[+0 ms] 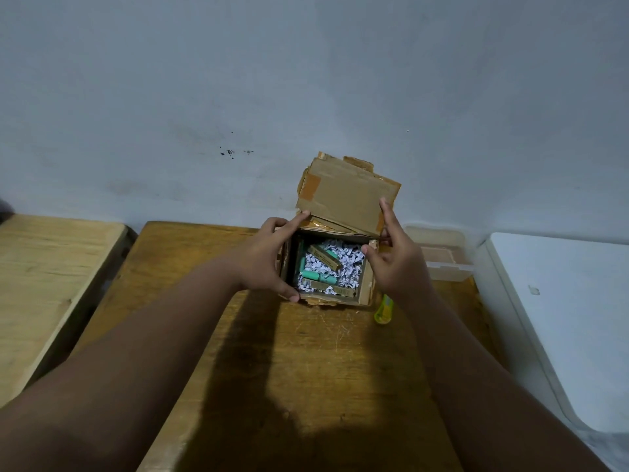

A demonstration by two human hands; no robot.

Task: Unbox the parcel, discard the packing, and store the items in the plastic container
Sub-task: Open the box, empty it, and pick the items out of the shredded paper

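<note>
A worn cardboard parcel (pixel 366 287) stands open on the wooden table (pixel 306 352). Its top flap (pixel 343 199) is raised upright toward the wall. Inside lie shredded white paper (pixel 347 258), green cylinders (pixel 321 276) and small tan boxes (pixel 325 255). My left hand (pixel 269 257) grips the parcel's left wall, index finger touching the flap's lower left corner. My right hand (pixel 394 253) is at the right wall, index finger on the flap's right edge, thumb at the rim. A clear plastic container (pixel 439 253) sits right of the parcel, partly hidden by my right hand.
A yellow-green cutter (pixel 384 310) lies on the table just right of the parcel's front corner. A lighter wooden table (pixel 44 284) stands to the left, a white surface (pixel 561 318) to the right. A grey wall rises right behind the parcel.
</note>
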